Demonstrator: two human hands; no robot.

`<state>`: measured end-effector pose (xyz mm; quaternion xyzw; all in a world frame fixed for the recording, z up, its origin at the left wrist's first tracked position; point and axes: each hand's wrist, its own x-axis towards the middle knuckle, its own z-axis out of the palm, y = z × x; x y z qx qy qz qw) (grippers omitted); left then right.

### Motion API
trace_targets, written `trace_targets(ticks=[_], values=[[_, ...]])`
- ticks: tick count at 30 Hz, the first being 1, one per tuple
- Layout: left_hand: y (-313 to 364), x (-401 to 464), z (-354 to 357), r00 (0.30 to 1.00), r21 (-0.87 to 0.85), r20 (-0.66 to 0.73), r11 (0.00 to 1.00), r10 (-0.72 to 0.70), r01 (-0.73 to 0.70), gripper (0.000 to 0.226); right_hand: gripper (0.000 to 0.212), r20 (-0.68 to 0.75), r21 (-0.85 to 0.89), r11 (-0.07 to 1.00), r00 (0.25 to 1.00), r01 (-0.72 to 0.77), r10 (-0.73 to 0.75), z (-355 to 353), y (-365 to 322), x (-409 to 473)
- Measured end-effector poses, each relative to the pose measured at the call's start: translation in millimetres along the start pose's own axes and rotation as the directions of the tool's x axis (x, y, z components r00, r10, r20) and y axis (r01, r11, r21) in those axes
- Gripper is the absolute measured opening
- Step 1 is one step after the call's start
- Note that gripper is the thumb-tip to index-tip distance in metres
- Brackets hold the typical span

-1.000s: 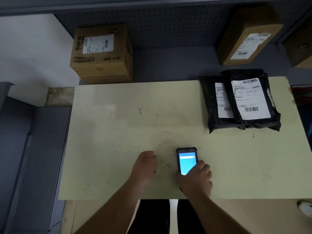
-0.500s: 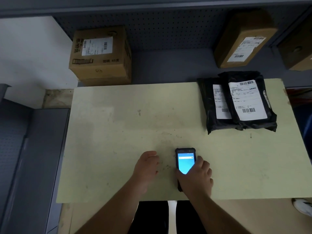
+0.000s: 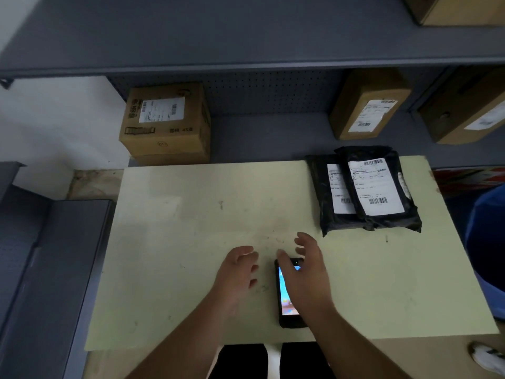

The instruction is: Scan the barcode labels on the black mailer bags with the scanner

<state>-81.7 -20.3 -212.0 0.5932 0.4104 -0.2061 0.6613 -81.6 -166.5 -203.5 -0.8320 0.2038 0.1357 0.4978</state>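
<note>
Two black mailer bags lie stacked at the table's far right. The upper bag [image 3: 382, 187] shows a white label with barcodes, and it half covers the lower bag [image 3: 323, 192], whose label peeks out on the left. The scanner [image 3: 284, 299], a black handheld with a lit screen, lies flat near the table's front edge. My right hand [image 3: 306, 272] hovers over its top end, open with fingers spread, pointing toward the bags and holding nothing. My left hand [image 3: 237, 272] rests on the table left of the scanner, fingers loosely apart and empty.
The pale green table [image 3: 177, 242] stands before a grey shelf unit [image 3: 246, 36]. Labelled cardboard boxes sit on the lower shelf behind it: one left [image 3: 166, 121], one right [image 3: 369, 105], another far right [image 3: 464, 110]. A grey cabinet [image 3: 41, 269] flanks the left, a blue object [image 3: 489, 255] the right.
My right hand has let go of the scanner and moved forward above it with fingers spread. The scanner stays on the table. The view has tilted upward.
</note>
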Motion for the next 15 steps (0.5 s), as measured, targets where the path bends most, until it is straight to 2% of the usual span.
trace_targets(ticks=[9,15], values=[[33.6,-21.5,0.5,0.996,-0.041,-0.004,0.996,0.084,-0.085,0.023,0.05,-0.047,0.049,0.996,0.997,0.07,-0.068,-23.6,-38.6,-7.8],[54.9,-36.0,-2.4,0.989,-0.07,0.003,0.987,0.148,-0.148,0.018,0.037,-0.095,0.164,0.975,0.986,0.149,-0.134,-46.8,-70.5,-17.0]])
